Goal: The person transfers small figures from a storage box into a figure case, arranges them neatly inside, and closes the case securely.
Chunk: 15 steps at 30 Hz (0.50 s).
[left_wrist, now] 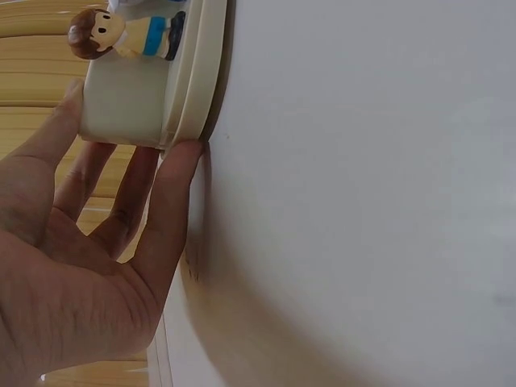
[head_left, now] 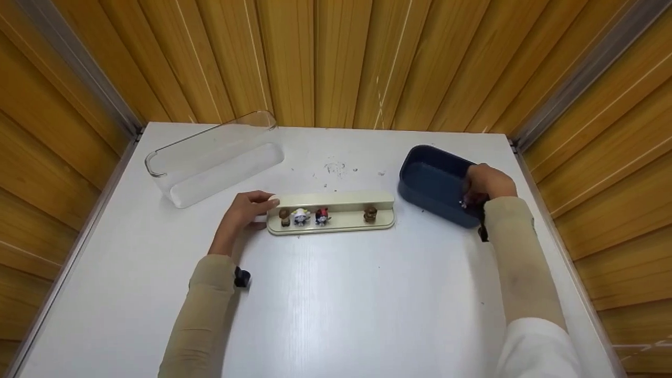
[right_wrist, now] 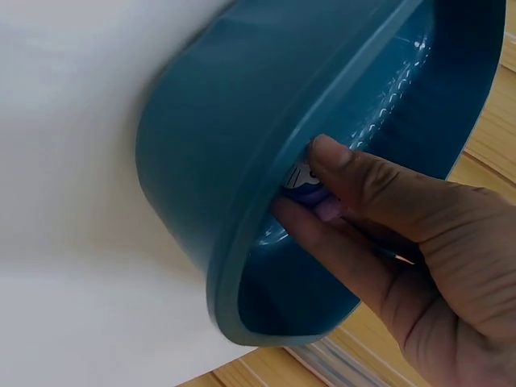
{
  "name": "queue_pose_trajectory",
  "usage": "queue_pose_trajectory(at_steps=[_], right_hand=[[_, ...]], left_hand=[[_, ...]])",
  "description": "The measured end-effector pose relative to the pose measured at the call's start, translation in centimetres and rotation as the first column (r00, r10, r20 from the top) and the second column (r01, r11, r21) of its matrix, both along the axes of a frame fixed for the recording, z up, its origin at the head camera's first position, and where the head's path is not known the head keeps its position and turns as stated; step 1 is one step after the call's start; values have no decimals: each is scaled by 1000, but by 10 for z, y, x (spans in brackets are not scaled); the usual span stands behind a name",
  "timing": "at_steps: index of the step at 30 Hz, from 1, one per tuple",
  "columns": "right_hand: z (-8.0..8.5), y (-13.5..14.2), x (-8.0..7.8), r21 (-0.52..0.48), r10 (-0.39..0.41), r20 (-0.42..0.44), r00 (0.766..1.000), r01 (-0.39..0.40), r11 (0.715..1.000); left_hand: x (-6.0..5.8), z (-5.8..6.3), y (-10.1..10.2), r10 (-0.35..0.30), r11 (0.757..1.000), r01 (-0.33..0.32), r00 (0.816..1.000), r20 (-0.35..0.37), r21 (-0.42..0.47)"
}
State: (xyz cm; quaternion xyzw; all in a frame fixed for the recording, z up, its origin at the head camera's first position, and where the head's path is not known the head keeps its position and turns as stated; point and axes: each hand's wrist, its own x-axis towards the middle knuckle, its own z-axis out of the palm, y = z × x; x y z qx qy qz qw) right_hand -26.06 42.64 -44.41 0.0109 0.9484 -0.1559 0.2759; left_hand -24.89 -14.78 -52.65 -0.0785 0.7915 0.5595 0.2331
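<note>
A cream display base (head_left: 341, 229) with a raised back ledge stands mid-table. Small figurines line it: a brown-haired figurine (left_wrist: 141, 36) at the left end, a white one (head_left: 301, 217), a red-and-dark one (head_left: 322, 216), and a brown one (head_left: 370, 214) apart toward the right. My left hand (head_left: 245, 212) grips the base's left end, fingers spread round its back and front edges. Inside the blue bin (right_wrist: 193, 137), my right hand (right_wrist: 403, 234) pinches a small purple-and-white figurine (right_wrist: 305, 185) between thumb and fingers, close behind the rim. The fingers hide most of this figurine.
A clear, open-topped plastic box (head_left: 226, 157) sits at the back left of the white table (head_left: 346, 304). Small dark specks (head_left: 335, 168) lie behind the base. Wood-patterned panels (head_left: 341, 63) rise along the table's back and both sides.
</note>
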Motion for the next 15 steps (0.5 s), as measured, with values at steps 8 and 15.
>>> queue_pose_trajectory(at_steps=[8, 15], right_hand=[[-4, 5, -4, -22, -68, 42, 997, 69, 997], [-4, 6, -4, -25, -43, 14, 999, 44, 999]], left_hand=[[0, 1, -3, -9, 1000, 9, 1000, -6, 9], [0, -2, -4, -2, 999, 2, 1000, 0, 32]])
